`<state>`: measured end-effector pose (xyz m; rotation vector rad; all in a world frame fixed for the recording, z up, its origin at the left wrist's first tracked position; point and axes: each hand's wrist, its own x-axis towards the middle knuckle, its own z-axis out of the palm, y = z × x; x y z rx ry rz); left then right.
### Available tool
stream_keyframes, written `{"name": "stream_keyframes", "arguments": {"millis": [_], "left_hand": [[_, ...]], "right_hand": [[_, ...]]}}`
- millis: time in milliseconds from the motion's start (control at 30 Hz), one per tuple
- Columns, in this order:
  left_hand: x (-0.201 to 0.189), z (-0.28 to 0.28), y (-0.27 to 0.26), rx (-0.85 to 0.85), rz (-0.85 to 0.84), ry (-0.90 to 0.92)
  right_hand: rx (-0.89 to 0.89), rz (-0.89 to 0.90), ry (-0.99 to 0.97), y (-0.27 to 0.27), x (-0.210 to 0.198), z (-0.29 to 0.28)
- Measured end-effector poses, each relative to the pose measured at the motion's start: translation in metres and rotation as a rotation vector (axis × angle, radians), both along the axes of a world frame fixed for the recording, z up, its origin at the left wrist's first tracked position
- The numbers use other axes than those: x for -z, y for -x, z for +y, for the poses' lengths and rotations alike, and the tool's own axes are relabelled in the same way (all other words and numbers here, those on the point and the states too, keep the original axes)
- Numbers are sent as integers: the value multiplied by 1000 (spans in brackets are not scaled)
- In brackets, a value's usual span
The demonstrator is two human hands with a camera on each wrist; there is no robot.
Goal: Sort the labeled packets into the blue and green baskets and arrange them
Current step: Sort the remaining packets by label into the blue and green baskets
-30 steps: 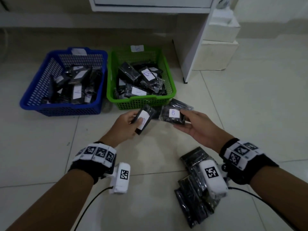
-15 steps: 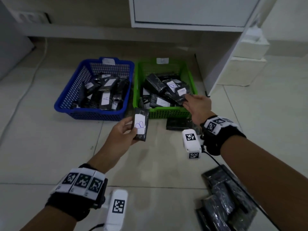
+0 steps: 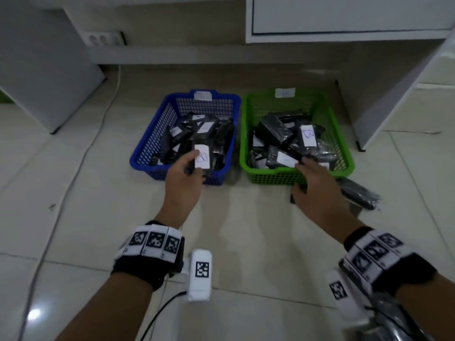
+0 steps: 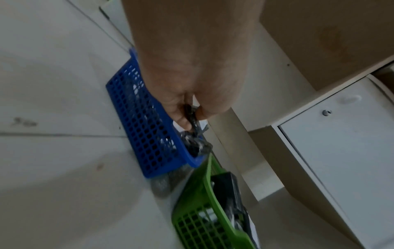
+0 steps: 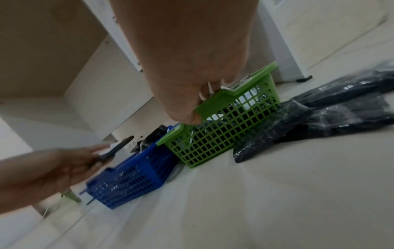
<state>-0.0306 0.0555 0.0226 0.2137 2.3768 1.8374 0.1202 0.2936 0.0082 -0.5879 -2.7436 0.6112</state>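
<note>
Floor point(image 3: 246, 242), tiled: loose packets point(image 3: 359, 193) lie just right of the right hand point(image 3: 317, 193), near the green basket's front right corner.

Left hand point(image 3: 183, 178): thumb and fingers pinch the near end of one packet point(image 3: 204, 161). Packet sticks out forward beyond the fingers, white label up, over the front rim of the blue basket point(image 3: 145, 153). Left wrist view: dark packet edge clamped between thumb and fingers point(image 4: 181, 118), above the blue rim.

Right hand: reaches over the front rim of the green basket point(image 3: 342, 153); fingertips among the packets inside, touching or just at a labeled one. Whether it grips anything: cannot tell. Right wrist view: fingers hidden behind the palm and rim.

Both baskets side by side, nearly touching, each holding a heap of black packets. One in green reads "B" point(image 3: 307, 135). Paper tag on each back rim.
</note>
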Motion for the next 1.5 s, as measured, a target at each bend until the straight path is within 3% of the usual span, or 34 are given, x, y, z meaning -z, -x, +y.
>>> {"name": "stream_keyframes", "arguments": {"millis": [67, 167, 367, 467, 600, 700, 800, 933, 1000, 1133, 1267, 1400, 1500], "left_hand": [[1, -6, 22, -43, 79, 87], [0, -4, 35, -52, 138, 125], [-3, 61, -1, 251, 215, 153], [2, 94, -12, 206, 297, 216], [5, 112, -15, 174, 395, 445], [7, 113, -19, 285, 526, 756], [9, 118, -28, 449, 495, 825], [-1, 120, -42, 510, 359, 1086], [-7, 121, -52, 496, 433, 1185], [-18, 129, -113, 570, 845, 987], [11, 131, -209, 1136, 821, 862], [53, 113, -274, 1599, 812, 660], [75, 102, -292, 1603, 853, 636]], "right_hand": [[-38, -87, -20, 1, 5, -1], [-57, -43, -15, 0, 9, 2], [-103, 3, 8, -6, 22, 9], [-141, 6, 4, -8, 23, 11], [-241, -21, 74, -13, 9, 25], [-262, 24, 111, -21, -5, 38], [-241, 71, 127, -45, -14, 53], [-233, -156, 232, -88, -16, 72], [-292, -312, 256, -112, -16, 82], [-253, -527, 246, -157, -10, 94], [-163, -868, 152, -194, 11, 94], [-229, -777, 173, -211, 28, 94], [-280, -667, 141, -218, 29, 91]]}}
